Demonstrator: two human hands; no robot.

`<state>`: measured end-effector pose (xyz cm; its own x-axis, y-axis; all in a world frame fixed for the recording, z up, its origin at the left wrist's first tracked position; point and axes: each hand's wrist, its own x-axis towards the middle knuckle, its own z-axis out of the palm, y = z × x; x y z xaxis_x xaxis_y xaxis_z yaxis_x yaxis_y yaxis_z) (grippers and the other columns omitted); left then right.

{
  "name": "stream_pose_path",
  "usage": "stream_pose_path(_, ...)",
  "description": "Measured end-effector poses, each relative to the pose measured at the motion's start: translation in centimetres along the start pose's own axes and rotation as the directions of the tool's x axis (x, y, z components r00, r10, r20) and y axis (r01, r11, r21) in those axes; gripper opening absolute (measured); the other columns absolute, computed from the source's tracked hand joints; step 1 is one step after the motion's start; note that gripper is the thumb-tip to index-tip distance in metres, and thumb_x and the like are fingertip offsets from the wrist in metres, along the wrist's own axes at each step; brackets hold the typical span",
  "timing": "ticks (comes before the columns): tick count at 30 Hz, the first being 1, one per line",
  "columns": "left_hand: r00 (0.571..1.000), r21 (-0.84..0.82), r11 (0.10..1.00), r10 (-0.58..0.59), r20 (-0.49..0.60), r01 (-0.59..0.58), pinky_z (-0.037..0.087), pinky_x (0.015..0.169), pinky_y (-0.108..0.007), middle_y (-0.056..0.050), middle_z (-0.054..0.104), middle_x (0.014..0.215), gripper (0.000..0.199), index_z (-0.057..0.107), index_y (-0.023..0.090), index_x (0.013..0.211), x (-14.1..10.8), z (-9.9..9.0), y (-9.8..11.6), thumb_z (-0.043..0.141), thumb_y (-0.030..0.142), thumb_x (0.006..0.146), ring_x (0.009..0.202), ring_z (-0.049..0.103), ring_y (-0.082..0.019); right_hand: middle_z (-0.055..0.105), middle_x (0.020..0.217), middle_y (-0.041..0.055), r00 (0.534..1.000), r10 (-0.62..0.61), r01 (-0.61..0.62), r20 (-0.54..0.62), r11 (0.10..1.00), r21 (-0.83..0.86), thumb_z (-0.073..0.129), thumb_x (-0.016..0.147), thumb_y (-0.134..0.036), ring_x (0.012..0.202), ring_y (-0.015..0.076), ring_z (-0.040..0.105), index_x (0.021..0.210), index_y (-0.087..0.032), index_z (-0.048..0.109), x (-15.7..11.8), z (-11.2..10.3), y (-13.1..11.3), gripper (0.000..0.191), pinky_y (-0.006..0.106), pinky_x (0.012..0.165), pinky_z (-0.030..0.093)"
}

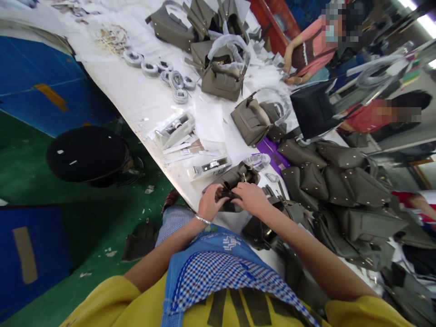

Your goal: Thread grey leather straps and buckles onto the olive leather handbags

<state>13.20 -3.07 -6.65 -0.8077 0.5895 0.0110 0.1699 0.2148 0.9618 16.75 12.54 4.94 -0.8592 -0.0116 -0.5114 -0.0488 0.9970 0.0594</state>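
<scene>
Both hands meet over the near edge of the long white bench (136, 97), closed on a small olive-grey leather handbag (235, 178) that lies on the bench top directly in front of the person's blue checked apron (218, 268). The left hand (209, 203), with a thin silver bracelet (203, 220) at the wrist, has its grip clamped on the dark near end of the bag, fingers curled around it. The right hand (251, 197) lies over the bag's near right corner, fingers bent down onto the leather and pressed against it; whether the thumb pinches underneath cannot be told. The bag's long axis runs away from the hands, up and to the right, towards a crumpled clear plastic wrap (258, 160) at its far end, so most of its body lies beyond the fingertips. Both hands touch it; neither is clearly nearer. Just to the right sits a heap of matching olive-grey leather bags (344, 190) with small brass studs, spreading along the bench edge. To the left of the held bag rest two white tape dispensers (175, 128), with paper strips between them. Further up the bench lie grey tape rolls (177, 81) and more upright bags, some sleeved in plastic. Across the bench, a co-worker in a pink top (315, 43) leans on it.
</scene>
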Motion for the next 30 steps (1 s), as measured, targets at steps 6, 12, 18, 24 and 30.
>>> stream_pose_path(6, 0.999, -0.026, 1.0, -0.006, 0.053, 0.007, 0.051, 0.075, -0.029, -0.002, 0.063, 0.092, 0.021, 0.063, 0.022, 0.099, 0.0, 0.6, -0.1, 0.062, 0.031, 0.079, 0.079, 0.059, -0.015, 0.057, 0.094, 0.0051, 0.994, -0.074, 0.078, -0.077, 0.995, 0.055, 0.058, 0.084, -0.04, 0.093, 0.0208, 0.051, 0.101, -0.023, 0.063, 0.2, 0.2, 0.4, 0.025, 0.031, 0.076, 0.037)
stream_pose_path(12, 0.992, 0.06, 0.997, -0.053, 0.118, 0.046, 0.048, 0.068, -0.027, 0.0, 0.065, 0.081, 0.011, 0.066, 0.021, 0.082, 1.0, -0.1, 0.5, 0.064, 0.031, 0.076, 0.075, 0.058, -0.015, 0.056, 0.108, 0.0086, 0.986, -0.109, 0.111, -0.128, 0.994, 0.006, 0.063, 0.079, -0.036, 0.105, 0.0247, 0.047, 0.098, -0.021, 0.065, 0.0, 0.1, 0.3, 0.024, 0.039, 0.092, 0.031)
stream_pose_path(18, 0.982, 0.051, 0.998, -0.054, 0.181, 0.046, 0.047, 0.068, -0.026, 0.001, 0.066, 0.078, 0.007, 0.063, 0.021, 0.079, 0.6, -1.4, 0.8, 0.06, 0.028, 0.078, 0.074, 0.059, -0.015, 0.064, 0.109, 0.0075, 0.971, -0.236, 0.236, -0.027, 0.952, 0.194, 0.054, 0.08, -0.056, 0.109, 0.0253, 0.052, 0.099, -0.022, 0.065, 0.5, -0.8, 1.5, 0.04, 0.05, 0.104, 0.016)
stream_pose_path(24, 0.967, 0.065, 0.997, -0.066, 0.247, 0.052, 0.044, 0.066, -0.025, 0.001, 0.062, 0.075, 0.008, 0.06, 0.02, 0.079, 0.0, -3.1, 1.2, 0.056, 0.027, 0.079, 0.071, 0.057, -0.014, 0.072, 0.092, 0.0041, 0.951, -0.282, 0.235, 0.126, 0.925, 0.299, 0.022, 0.097, -0.041, 0.092, 0.0188, 0.061, 0.091, -0.023, 0.069, 2.5, -1.6, 3.0, 0.051, 0.043, 0.102, 0.021)
stream_pose_path(30, 0.963, 0.116, 0.988, -0.124, 0.241, 0.098, 0.042, 0.066, -0.025, 0.001, 0.061, 0.073, 0.008, 0.057, 0.02, 0.079, -0.7, -4.8, 0.8, 0.053, 0.027, 0.08, 0.069, 0.055, -0.014, 0.071, 0.078, 0.0063, 0.958, -0.267, 0.257, 0.104, 0.961, 0.103, 0.026, 0.094, -0.05, 0.082, 0.0185, 0.061, 0.08, -0.019, 0.069, 3.6, -0.7, 4.0, 0.055, 0.031, 0.085, 0.036)
